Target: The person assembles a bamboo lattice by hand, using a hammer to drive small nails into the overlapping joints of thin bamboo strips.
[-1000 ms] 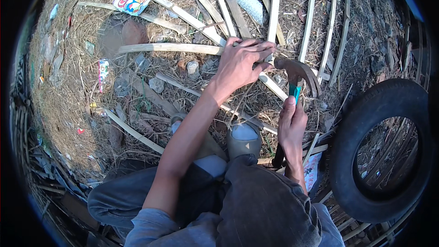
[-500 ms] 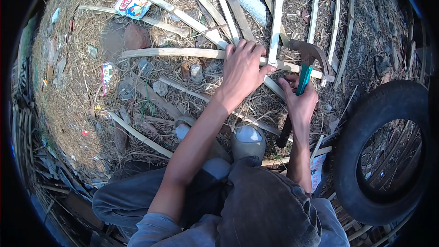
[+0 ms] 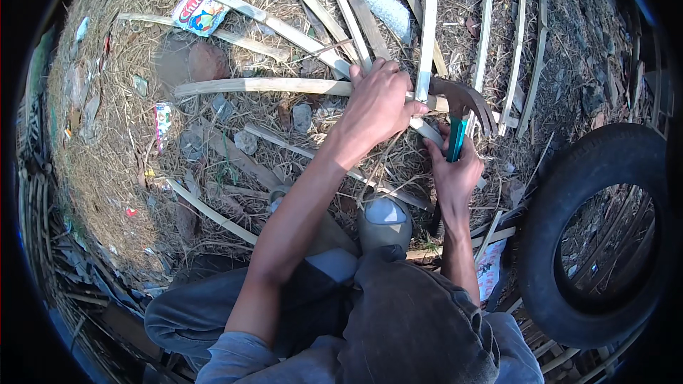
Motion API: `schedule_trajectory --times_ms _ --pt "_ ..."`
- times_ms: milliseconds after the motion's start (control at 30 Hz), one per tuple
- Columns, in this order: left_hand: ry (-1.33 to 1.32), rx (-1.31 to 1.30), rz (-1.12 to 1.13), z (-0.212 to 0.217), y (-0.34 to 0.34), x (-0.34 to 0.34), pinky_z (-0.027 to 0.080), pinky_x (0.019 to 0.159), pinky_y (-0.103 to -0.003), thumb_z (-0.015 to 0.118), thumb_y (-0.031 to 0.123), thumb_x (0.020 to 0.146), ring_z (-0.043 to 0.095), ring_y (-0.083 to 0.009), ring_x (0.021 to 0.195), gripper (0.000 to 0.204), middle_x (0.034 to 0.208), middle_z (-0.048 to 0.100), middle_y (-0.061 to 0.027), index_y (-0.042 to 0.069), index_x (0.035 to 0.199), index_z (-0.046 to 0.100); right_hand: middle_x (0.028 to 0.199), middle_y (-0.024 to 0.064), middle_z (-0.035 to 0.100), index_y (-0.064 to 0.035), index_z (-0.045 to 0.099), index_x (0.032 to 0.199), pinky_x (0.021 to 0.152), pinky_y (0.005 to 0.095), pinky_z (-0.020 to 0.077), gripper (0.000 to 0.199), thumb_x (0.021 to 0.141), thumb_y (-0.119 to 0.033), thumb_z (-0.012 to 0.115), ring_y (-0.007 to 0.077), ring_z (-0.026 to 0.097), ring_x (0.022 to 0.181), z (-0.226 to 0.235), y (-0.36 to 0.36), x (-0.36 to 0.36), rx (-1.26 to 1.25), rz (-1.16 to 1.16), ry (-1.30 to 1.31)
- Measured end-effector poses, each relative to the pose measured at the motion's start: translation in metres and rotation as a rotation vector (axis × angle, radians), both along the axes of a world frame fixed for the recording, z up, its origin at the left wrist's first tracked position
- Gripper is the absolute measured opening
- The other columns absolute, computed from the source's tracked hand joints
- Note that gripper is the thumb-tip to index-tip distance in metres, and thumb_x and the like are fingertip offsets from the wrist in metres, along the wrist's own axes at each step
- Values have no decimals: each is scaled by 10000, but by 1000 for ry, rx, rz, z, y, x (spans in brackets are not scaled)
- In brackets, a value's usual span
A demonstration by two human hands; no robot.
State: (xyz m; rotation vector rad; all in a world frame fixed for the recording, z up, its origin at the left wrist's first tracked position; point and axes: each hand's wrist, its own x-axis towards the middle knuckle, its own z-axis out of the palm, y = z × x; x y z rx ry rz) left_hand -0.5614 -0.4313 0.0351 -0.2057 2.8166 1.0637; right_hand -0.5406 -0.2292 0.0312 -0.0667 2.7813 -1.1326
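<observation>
My left hand (image 3: 379,103) is closed over a long pale bamboo strip (image 3: 263,86) that lies crosswise on the straw-covered ground, where it crosses an upright strip (image 3: 427,25). My right hand (image 3: 453,171) grips a claw hammer by its teal handle (image 3: 455,139). The rusty hammer head (image 3: 466,99) sits just right of my left hand, over the crossing of the strips. My knees and dark trousers fill the lower middle.
Several more bamboo strips (image 3: 334,0) fan out across the top. A black rubber tyre (image 3: 597,231) lies at the right. Stones (image 3: 208,61), plastic wrappers (image 3: 201,11) and litter are scattered over the dry grass at the left.
My right hand has brought the hammer up from below, so its head now sits by my left hand at the crossing. My left hand stays on the strip.
</observation>
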Motion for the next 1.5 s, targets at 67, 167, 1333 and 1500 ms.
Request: schedule_trajectory --times_ms 67,167,1333,1500 --pt "-58 16 8 10 -3 -2 311 1039 -568 865 447 816 594 -305 1245 492 1142 701 -144 16 1035 774 837 79 678 7 742 1012 688 370 546 277 801 -85 896 216 675 712 0 4 0 -1 4 27" --pt "-35 7 25 19 -7 -5 314 1041 -552 873 451 804 626 -297 1211 487 1106 711 -130 16 1006 783 761 60 670 -6 715 930 646 358 531 250 796 -97 906 195 656 651 3 11 -2 67 -51 62" --pt "325 -34 22 -12 -11 10 259 1003 -467 849 357 837 558 -204 1155 290 1147 685 31 236 1099 823 583 -4 536 13 664 817 496 298 367 400 906 -314 876 73 439 537 37 10 -1 14 -145 55" --pt "305 -48 -6 -15 -10 13 275 1005 -484 835 334 847 558 -210 1151 295 1147 678 41 294 1139 833 584 60 492 44 616 943 479 349 336 397 1127 -298 535 109 439 522 39 3 8 -243 6 -98"
